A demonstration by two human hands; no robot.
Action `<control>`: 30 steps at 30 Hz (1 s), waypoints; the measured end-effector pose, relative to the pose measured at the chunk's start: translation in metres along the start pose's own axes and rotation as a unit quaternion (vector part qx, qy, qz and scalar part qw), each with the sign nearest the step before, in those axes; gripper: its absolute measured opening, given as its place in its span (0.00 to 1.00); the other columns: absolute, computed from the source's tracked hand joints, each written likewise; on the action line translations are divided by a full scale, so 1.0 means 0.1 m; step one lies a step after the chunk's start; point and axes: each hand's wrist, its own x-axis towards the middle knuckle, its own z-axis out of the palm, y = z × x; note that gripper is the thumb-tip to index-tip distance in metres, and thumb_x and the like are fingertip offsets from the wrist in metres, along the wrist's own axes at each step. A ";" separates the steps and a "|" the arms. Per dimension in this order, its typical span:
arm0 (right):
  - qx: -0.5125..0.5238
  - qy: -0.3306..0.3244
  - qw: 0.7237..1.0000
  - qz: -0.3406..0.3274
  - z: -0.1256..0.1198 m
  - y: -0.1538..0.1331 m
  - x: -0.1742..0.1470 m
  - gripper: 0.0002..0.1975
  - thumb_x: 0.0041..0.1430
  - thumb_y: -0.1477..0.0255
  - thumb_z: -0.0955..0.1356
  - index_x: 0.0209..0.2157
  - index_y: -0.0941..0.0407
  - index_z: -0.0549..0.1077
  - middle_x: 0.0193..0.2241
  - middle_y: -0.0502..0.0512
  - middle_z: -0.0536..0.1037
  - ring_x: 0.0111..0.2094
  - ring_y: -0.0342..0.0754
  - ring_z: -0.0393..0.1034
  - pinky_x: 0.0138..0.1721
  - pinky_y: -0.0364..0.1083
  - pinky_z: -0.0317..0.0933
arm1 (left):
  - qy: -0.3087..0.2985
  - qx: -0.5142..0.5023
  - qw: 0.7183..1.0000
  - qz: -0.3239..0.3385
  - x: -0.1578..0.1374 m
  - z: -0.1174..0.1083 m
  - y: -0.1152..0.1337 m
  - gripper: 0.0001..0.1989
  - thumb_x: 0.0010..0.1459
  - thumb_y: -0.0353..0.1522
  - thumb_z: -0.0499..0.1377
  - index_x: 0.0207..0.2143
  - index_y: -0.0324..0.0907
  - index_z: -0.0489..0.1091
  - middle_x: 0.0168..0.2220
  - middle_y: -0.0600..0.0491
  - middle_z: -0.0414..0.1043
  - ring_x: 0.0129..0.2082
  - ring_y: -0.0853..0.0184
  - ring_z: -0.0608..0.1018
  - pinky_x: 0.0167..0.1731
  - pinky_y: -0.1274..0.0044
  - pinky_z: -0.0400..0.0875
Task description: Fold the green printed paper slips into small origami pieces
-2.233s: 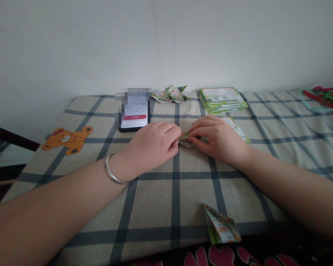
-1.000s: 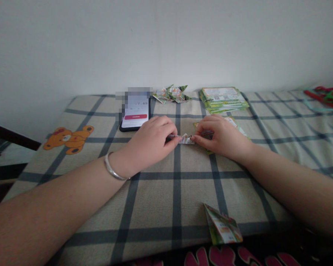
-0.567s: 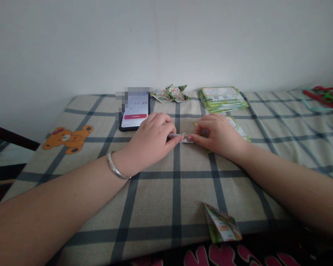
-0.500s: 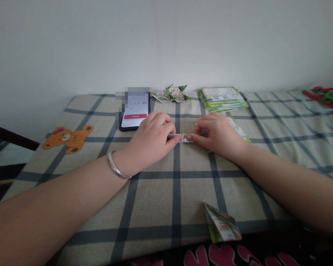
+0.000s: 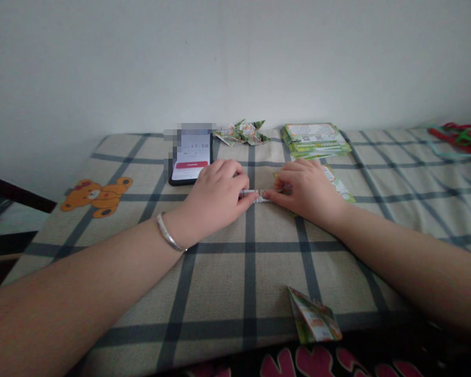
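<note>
A narrow folded strip of printed paper (image 5: 261, 195) lies across the middle of the cloth, mostly covered by fingers. At its left end my left hand (image 5: 222, 188) is closed, thumb pressed on the strip; a silver bangle (image 5: 168, 234) circles that wrist. From the other side my right hand (image 5: 308, 187) grips the right end with thumb and curled fingers. The two thumbs are close together, a small gap between them. Under and beside my right hand sits a green printed sheet (image 5: 339, 186), partly hidden.
A phone (image 5: 191, 152) showing a timer lies behind my left hand. Folded paper stars (image 5: 243, 132) and a stack of printed cards (image 5: 316, 139) are by the wall. A folded paper triangle (image 5: 316, 317) is at the front edge. A bear picture (image 5: 96, 196) is left, red-green items (image 5: 461, 137) far right.
Both hands stay on the paper strip with only tiny shifts of thumbs and fingers. The phone's timer has advanced by a second. Nothing else has visibly moved.
</note>
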 end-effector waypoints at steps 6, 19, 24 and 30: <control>-0.004 0.001 1.000 0.011 -0.01 -0.02 0.00 0.15 0.58 0.60 0.70 0.24 0.54 0.71 0.28 0.53 0.75 0.35 0.52 0.65 0.39 0.50 0.49 | 0.003 0.036 0.999 0.000 0.00 0.00 0.02 0.14 0.63 0.41 0.55 0.36 0.39 0.72 0.43 0.45 0.69 0.46 0.55 0.69 0.46 0.63 0.65; 0.044 0.024 0.997 -0.063 -0.03 0.01 -0.01 0.06 0.60 0.68 0.69 0.31 0.55 0.73 0.31 0.55 0.76 0.36 0.51 0.64 0.40 0.49 0.56 | 0.036 0.038 0.999 0.004 -0.03 -0.03 0.03 0.11 0.59 0.40 0.60 0.36 0.41 0.71 0.44 0.46 0.70 0.47 0.54 0.69 0.45 0.62 0.63; 0.035 0.012 0.980 -0.197 -0.08 0.01 -0.04 0.11 0.65 0.74 0.63 0.37 0.54 0.78 0.33 0.55 0.78 0.38 0.50 0.64 0.41 0.49 0.58 | 0.043 -0.005 0.999 0.016 -0.03 -0.04 0.02 0.06 0.60 0.33 0.60 0.38 0.42 0.71 0.43 0.48 0.71 0.46 0.56 0.70 0.46 0.64 0.65; -0.005 -0.011 0.975 -0.222 -0.11 0.01 -0.06 0.14 0.67 0.72 0.62 0.40 0.53 0.79 0.31 0.55 0.77 0.34 0.49 0.64 0.35 0.48 0.55 | 0.043 -0.025 0.990 0.135 0.01 -0.07 -0.05 0.07 0.62 0.28 0.56 0.35 0.42 0.74 0.41 0.50 0.73 0.47 0.60 0.71 0.48 0.67 0.67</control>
